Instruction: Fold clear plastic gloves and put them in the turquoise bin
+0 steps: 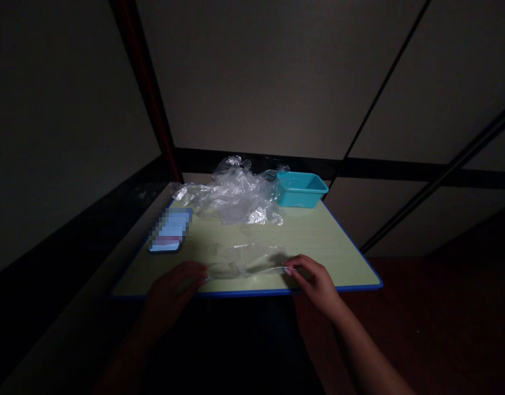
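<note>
A clear plastic bag (248,263) is stretched out low over the front part of the small table (310,236). My left hand (176,288) pinches its left end between thumb and fingers. At the opposite end, my right hand (313,280) grips the near right corner the same way. The bag looks thin, see-through and wrinkled, with its far part close to or on the tabletop. Farther back lies a heap of crumpled clear plastic bags (239,192), apart from both hands.
At the back right stands a turquoise plastic basket (304,192), its left side touched by the heap. A phone (170,230) with a lit, blurred screen lies at the left edge. Blue edging (351,241) rims the table. Pale panels (252,82) rise behind it.
</note>
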A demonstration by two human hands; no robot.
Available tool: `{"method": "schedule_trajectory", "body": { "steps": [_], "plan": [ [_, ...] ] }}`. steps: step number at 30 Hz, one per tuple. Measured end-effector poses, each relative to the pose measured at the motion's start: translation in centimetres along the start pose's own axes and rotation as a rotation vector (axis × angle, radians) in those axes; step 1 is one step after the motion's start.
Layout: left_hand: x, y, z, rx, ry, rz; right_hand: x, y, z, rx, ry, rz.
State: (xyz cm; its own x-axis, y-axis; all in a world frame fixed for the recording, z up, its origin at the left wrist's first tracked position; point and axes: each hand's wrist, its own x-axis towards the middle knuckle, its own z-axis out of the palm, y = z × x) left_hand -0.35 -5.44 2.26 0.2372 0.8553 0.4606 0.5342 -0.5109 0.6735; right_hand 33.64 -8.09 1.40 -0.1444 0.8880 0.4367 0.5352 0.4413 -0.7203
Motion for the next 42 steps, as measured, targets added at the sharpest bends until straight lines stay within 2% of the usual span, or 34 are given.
{"method": "schedule_trajectory", "body": {
  "steps": [4,6,9,16,22,25,30,34,36,38,42],
  "plan": [
    [1.6,0.2,0.6,-0.105,0.051,-0.253,1.3,0.5,0.0,0.128,-0.051,0.126],
    [2.3,0.0,0.9,-0.137,0.081,-0.317,1.9,0.8,0.1,0.174,-0.077,0.159],
    [3.2,-0.5,1.3,-0.134,0.092,-0.343,2.7,1.3,0.4,0.183,-0.115,0.179],
    [5.3,-1.4,2.2,-0.123,0.053,-0.266,3.9,1.9,0.8,0.086,-0.077,0.177],
    [6.7,-1.3,2.6,-0.024,0.009,-0.293,4.6,2.3,1.1,-0.057,-0.045,0.169],
    [7.1,-1.7,3.0,0.067,-0.025,-0.227,4.9,2.2,1.3,-0.157,-0.05,0.165],
    [6.0,-1.7,4.0,0.405,0.12,0.053,5.3,1.9,1.6,-0.231,-0.078,0.145],
    [4.2,-0.5,4.9,0.529,0.107,0.195,5.3,2.0,1.8,-0.257,-0.09,0.137],
    [3.4,-0.2,5.2,0.565,0.066,0.207,5.2,2.0,1.9,-0.257,-0.082,0.142],
    [2.8,-0.4,5.2,0.594,0.039,0.163,5.1,2.0,1.8,-0.245,-0.07,0.137],
    [2.1,-2.1,4.2,0.573,0.068,0.058,4.7,1.8,1.6,-0.189,-0.038,0.113]
  ]
}}
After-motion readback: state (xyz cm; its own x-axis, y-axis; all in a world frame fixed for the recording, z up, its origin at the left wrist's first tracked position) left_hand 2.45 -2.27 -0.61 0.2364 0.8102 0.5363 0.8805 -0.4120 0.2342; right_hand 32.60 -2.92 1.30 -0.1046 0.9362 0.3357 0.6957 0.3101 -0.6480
